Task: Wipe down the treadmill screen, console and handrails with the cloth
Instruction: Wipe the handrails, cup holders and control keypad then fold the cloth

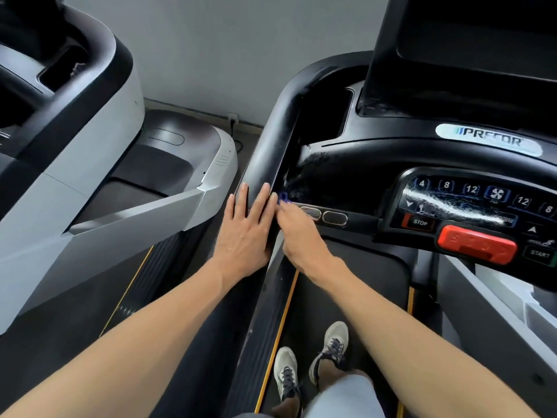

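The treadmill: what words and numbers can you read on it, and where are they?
"PRECOR": silver badge below the screen.
"4", "8", "12", "12", "8": keys along the top of the control panel.
"STOP": small key at the panel's left.
"START": key at the right edge.
"INCLINE": tiny label, barely readable.
Red bar: raised letters, too blurred to read.

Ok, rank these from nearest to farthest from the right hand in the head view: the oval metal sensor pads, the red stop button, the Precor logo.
From the right hand:
1. Oval metal sensor pads, just right of its fingertips on the crossbar.
2. Red stop button, farther right on the console's lower edge.
3. Precor logo, up and right, below the screen.
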The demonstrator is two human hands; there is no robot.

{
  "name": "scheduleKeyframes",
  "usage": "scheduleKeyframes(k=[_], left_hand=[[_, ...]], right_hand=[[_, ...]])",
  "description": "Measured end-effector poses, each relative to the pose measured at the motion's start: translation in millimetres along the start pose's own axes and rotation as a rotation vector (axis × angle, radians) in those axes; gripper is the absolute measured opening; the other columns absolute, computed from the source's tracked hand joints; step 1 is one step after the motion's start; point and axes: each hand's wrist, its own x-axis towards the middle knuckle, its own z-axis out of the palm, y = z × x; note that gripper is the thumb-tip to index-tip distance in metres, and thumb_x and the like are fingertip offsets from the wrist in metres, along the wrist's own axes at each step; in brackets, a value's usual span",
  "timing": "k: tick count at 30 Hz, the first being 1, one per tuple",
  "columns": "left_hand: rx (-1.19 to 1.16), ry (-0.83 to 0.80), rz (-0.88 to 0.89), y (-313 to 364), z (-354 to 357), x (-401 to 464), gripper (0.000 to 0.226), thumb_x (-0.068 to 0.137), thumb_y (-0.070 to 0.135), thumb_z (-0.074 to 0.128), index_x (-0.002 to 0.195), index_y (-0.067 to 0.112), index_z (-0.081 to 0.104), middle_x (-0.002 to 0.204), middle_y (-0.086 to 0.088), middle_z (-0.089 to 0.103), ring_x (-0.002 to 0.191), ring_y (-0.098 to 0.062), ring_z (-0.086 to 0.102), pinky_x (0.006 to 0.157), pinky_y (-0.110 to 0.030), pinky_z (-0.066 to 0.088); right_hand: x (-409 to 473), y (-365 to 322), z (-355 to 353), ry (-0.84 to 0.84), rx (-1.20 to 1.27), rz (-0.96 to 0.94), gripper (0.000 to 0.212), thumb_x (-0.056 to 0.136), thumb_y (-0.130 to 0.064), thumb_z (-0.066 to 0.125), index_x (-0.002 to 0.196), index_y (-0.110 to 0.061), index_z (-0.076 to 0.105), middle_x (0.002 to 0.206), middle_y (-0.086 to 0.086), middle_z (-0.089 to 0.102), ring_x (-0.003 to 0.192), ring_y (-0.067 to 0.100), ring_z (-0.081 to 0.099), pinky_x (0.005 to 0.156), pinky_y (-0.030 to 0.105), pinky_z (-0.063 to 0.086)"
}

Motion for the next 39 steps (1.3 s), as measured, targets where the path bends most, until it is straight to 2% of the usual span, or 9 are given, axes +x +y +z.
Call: scheduleKeyframes(k=[4, 11, 16, 20, 24, 27, 30, 33, 39], left_hand=[[0.132, -0.066, -0.045, 21, 0, 0, 0.095, 0.086, 0.041, 0.055, 0.163, 0.020, 0.003, 0.168, -0.014, -0.016, 0.148, -0.057, -0.011, 0.117, -0.069, 0.010], [0.143, -0.071, -0.057, 22, -3, 1, 0.081, 0.089, 0.036, 0.049, 0.161, 0.031, 0.013, 0.167, -0.015, -0.020, 0.146, -0.060, -0.014, 0.115, -0.072, 0.011], [0.172, -0.072, -0.056, 22, -3, 1, 0.076, 0.086, 0.039, 0.058, 0.156, 0.029, 0.031, 0.167, -0.016, -0.017, 0.147, -0.060, -0.007, 0.114, -0.072, 0.014], [0.171, -0.046, -0.054, 22, -2, 1, 0.066, 0.088, 0.035, 0.054, 0.152, 0.027, 0.039, 0.167, -0.016, -0.016, 0.146, -0.061, -0.006, 0.113, -0.072, 0.015], [0.172, -0.033, -0.048, 22, 0, 2, 0.063, 0.091, 0.035, 0.052, 0.152, 0.025, 0.040, 0.167, -0.018, -0.015, 0.146, -0.062, -0.005, 0.113, -0.072, 0.015], [0.178, -0.039, -0.045, 22, -1, 2, 0.067, 0.091, 0.038, 0.053, 0.154, 0.025, 0.036, 0.166, -0.019, -0.015, 0.146, -0.063, -0.005, 0.112, -0.073, 0.016], [0.189, -0.049, -0.032, 23, -3, 1, 0.071, 0.092, 0.042, 0.049, 0.159, 0.028, 0.026, 0.166, -0.021, -0.017, 0.145, -0.064, -0.007, 0.112, -0.074, 0.015], [0.185, -0.052, -0.028, 22, -4, 1, 0.075, 0.092, 0.044, 0.047, 0.160, 0.033, 0.018, 0.167, -0.018, -0.017, 0.144, -0.064, -0.010, 0.110, -0.075, 0.014], [0.238, -0.101, 0.089, 26, -1, 2, 0.077, 0.097, 0.046, 0.040, 0.162, 0.034, 0.001, 0.170, -0.001, -0.009, 0.145, -0.057, -0.025, 0.106, -0.082, 0.009]], right_hand=[[-10, 21, -16, -0.130, -0.506, -0.191, 0.058, 0.092, -0.012, 0.023, 0.142, 0.003, 0.047, 0.150, 0.020, 0.045, 0.142, 0.035, 0.040, 0.112, 0.044, 0.041], [-61, 44, -70, -0.057, -0.775, -0.103, 0.057, 0.074, -0.010, 0.056, 0.129, 0.007, 0.061, 0.134, 0.024, 0.060, 0.126, 0.038, 0.056, 0.104, 0.043, 0.046], [-5, 17, -36, -0.151, -0.645, -0.115, 0.057, 0.089, -0.009, 0.042, 0.144, 0.006, 0.040, 0.147, 0.024, 0.045, 0.139, 0.039, 0.039, 0.117, 0.046, 0.032], [-25, 34, -55, -0.143, -0.596, -0.082, 0.056, 0.087, -0.015, 0.057, 0.139, 0.004, 0.049, 0.143, 0.022, 0.051, 0.134, 0.037, 0.047, 0.110, 0.045, 0.040], [-16, 31, -45, -0.109, -0.527, -0.054, 0.053, 0.083, -0.003, 0.059, 0.135, 0.005, 0.053, 0.138, 0.022, 0.056, 0.129, 0.039, 0.052, 0.099, 0.047, 0.048], [-3, 25, -39, -0.108, -0.539, -0.133, 0.056, 0.081, -0.002, 0.062, 0.136, 0.004, 0.052, 0.138, 0.021, 0.055, 0.129, 0.038, 0.051, 0.100, 0.046, 0.048], [-33, 56, -59, -0.147, -0.595, -0.221, 0.057, 0.086, -0.004, 0.034, 0.140, 0.005, 0.050, 0.146, 0.022, 0.049, 0.137, 0.039, 0.046, 0.111, 0.049, 0.041], [-70, 87, -74, -0.148, -0.598, -0.219, 0.063, 0.084, 0.000, 0.022, 0.142, 0.007, 0.046, 0.150, 0.024, 0.044, 0.140, 0.042, 0.040, 0.104, 0.055, 0.046], [-47, 64, -60, -0.095, -0.626, -0.240, 0.058, 0.082, -0.002, 0.038, 0.139, 0.008, 0.051, 0.145, 0.026, 0.049, 0.136, 0.043, 0.046, 0.108, 0.051, 0.044]])
